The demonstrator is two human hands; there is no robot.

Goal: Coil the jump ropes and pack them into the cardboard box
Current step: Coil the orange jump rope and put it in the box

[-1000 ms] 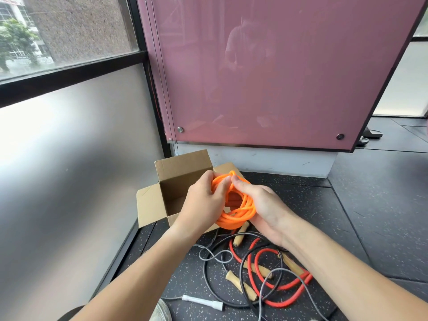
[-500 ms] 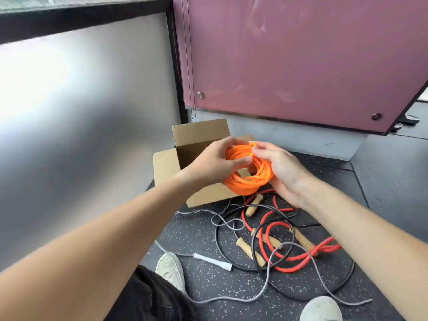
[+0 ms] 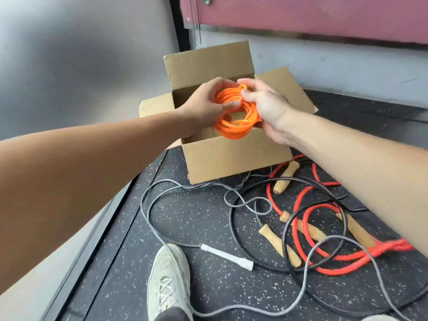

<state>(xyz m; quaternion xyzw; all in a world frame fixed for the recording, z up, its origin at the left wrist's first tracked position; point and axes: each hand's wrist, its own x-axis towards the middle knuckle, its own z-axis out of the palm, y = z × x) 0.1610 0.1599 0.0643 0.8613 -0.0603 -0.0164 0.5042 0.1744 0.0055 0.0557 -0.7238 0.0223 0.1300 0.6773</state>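
Speckled dark floor (image 3: 185, 218) w/ open cardboard box (image 3: 231, 156) by wall. Red (image 3: 308, 212), black (image 3: 234, 235) & grey (image 3: 150, 218) ropes left loose, uncoiled. Orange coil (image 3: 234, 126) is held over box opening, prob. not yet inside, clamped betw. left hand (image 3: 203, 107) & right hand (image 3: 266, 105)

One cardboard box (image 3: 236, 156). Four jump ropes: one orange coil (image 3: 234, 122), one red (image 3: 308, 230), one black (image 3: 234, 230), one grey (image 3: 148, 212). Four wooden handles (image 3: 286, 173) show, one white handle (image 3: 227, 257), two hands (image 3: 203, 107), one pale sneaker (image 3: 168, 281) fully seen.
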